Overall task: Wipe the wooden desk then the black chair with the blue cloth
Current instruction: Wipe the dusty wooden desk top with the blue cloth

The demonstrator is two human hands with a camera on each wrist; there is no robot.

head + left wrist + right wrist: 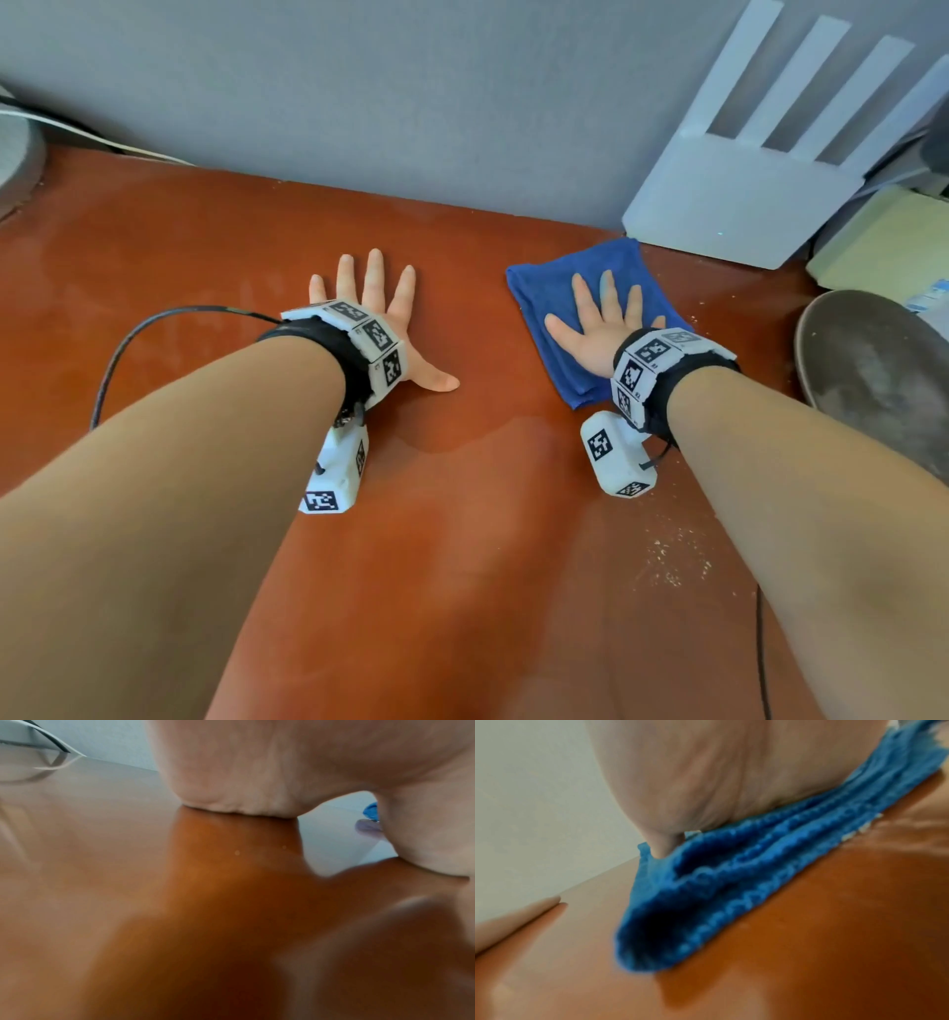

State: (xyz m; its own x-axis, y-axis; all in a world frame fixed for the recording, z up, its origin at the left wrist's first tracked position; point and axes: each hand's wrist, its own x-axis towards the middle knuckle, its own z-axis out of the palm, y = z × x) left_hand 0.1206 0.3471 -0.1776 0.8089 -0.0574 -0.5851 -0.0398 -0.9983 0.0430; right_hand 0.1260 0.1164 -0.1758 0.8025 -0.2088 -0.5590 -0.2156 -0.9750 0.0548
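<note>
At the far left edge of the head view a grey rounded object (pixel 18 149) sits partly out of frame, with cables (pixel 102 141) running along the wall behind it. The reddish-brown wooden surface (pixel 462 514) spreads across the whole scene. Left of centre, the left hand (pixel 380 313) lies flat on the bare surface, palm down, fingers straight and spread, thumb pointing right; it grasps nothing. The left wrist view shows the heel of this hand (pixel 244 780) pressed on the glossy wood. Right of centre, the folded blue cloth (pixel 544 288) lies on the surface near the far wall. The right hand (pixel 601 329) rests flat on top of it, fingers extended and splayed, pressing rather than gripping. The right wrist view shows the palm (pixel 706 770) bearing down on the cloth's stacked folds (pixel 706 902). Just beyond the cloth, a white router (pixel 734 216) with four antennas leans at the wall. Pale crumbs (pixel 672 560) dot the wood nearer the right forearm. At the right edge a dusty dark round object (pixel 873 370) is partly in view.
</note>
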